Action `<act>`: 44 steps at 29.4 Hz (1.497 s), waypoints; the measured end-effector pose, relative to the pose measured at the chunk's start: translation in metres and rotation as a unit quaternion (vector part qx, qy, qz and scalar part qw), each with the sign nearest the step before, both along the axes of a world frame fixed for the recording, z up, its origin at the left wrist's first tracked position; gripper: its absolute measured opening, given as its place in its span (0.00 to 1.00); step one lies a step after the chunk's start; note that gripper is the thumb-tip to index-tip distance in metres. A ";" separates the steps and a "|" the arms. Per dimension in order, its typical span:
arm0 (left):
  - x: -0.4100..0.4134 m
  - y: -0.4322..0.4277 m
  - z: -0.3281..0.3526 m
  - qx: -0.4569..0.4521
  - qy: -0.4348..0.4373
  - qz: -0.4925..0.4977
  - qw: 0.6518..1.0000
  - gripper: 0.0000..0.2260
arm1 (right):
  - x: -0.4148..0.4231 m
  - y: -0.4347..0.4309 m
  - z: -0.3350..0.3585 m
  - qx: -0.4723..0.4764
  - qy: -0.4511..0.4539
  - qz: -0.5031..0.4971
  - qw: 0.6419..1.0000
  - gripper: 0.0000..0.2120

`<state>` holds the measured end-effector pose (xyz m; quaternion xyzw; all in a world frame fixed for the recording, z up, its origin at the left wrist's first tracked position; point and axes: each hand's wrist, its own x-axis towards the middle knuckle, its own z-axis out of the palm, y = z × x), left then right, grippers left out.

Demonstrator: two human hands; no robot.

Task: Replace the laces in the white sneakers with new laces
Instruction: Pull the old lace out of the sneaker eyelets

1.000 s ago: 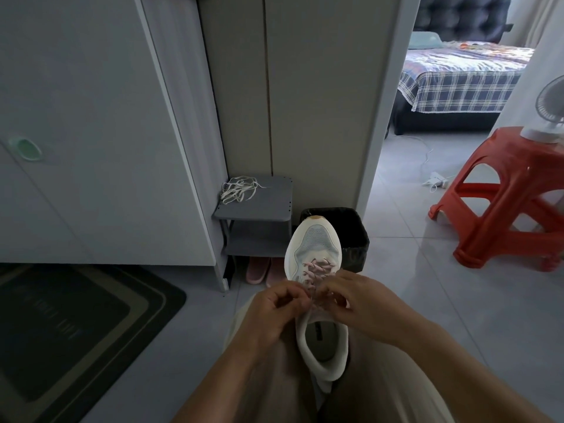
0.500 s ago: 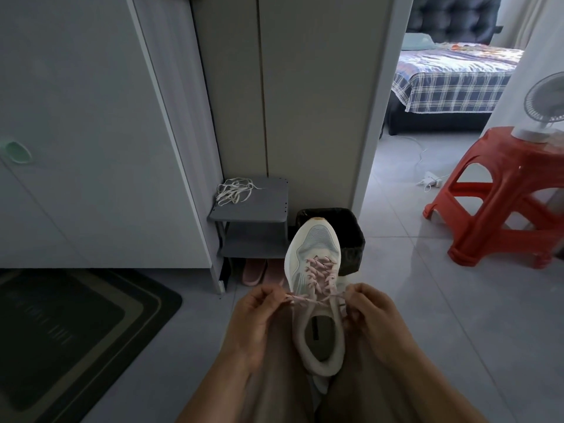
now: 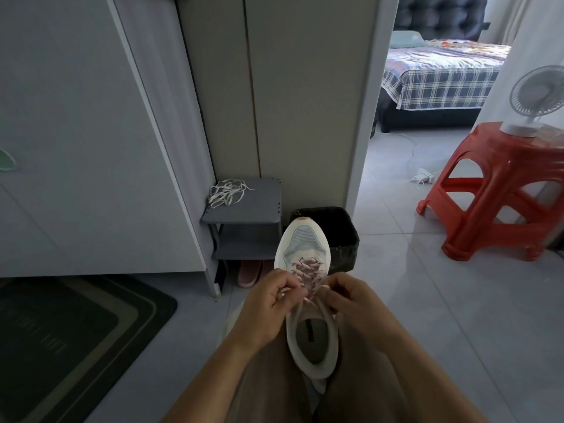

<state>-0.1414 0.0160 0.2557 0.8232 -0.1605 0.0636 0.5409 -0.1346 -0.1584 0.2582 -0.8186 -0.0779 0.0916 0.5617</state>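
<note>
Sneaker: a white sneaker (image 3: 300, 245) lies on the person's lap (image 3: 268, 389), between the thighs. Its toe points to 12 o'clock, its heel to 6, and the opening faces up.
Lace: a pink lace (image 3: 306, 268) criss-crosses the eyelets over the tongue. The lower rows show plainly, and the top of the lacing is hidden under the fingers.
Left hand: the left hand (image 3: 268, 306) sits at 9 o'clock of the lacing with its fingers curled. Its grip is clenched on the pink lace, pinching it at the top rows, close against the sneaker's edge.
Right hand: the right hand (image 3: 351, 300) sits at 3 o'clock of the lacing, fingers curled too, its grip pinching the pink lace from the other side.
White laces: a loose bundle of white laces (image 3: 227, 193) lies on top of a small grey shelf (image 3: 244, 212), at 11 o'clock from the toe and well apart from both hands.
Bin: a black bin (image 3: 340, 222) stands on the floor just beyond the toe, at 1 o'clock.
Slippers: pink slippers (image 3: 250, 271) sit under the shelf, at 10 o'clock of the left hand.
Stool: a red stool (image 3: 500, 190) stands at 2 o'clock, with a white fan (image 3: 537, 99) on top.
Bed: a bed (image 3: 442, 74) with a plaid cover shows through the doorway, far off at 1 o'clock.
Mat: a dark mat (image 3: 61, 331) lies on the floor at 8 o'clock.
</note>
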 end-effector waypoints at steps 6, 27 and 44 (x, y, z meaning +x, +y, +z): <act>-0.005 0.022 -0.011 -0.428 0.177 0.115 0.879 0.06 | -0.007 0.006 -0.017 0.258 0.101 -0.099 0.956 0.08; -0.022 -0.010 -0.015 -0.081 0.078 0.101 0.989 0.08 | -0.012 0.009 -0.009 0.416 0.081 -0.171 0.890 0.08; -0.019 -0.003 -0.026 -0.049 0.022 0.101 0.993 0.06 | 0.010 0.002 -0.027 -0.262 -0.435 -0.021 0.861 0.05</act>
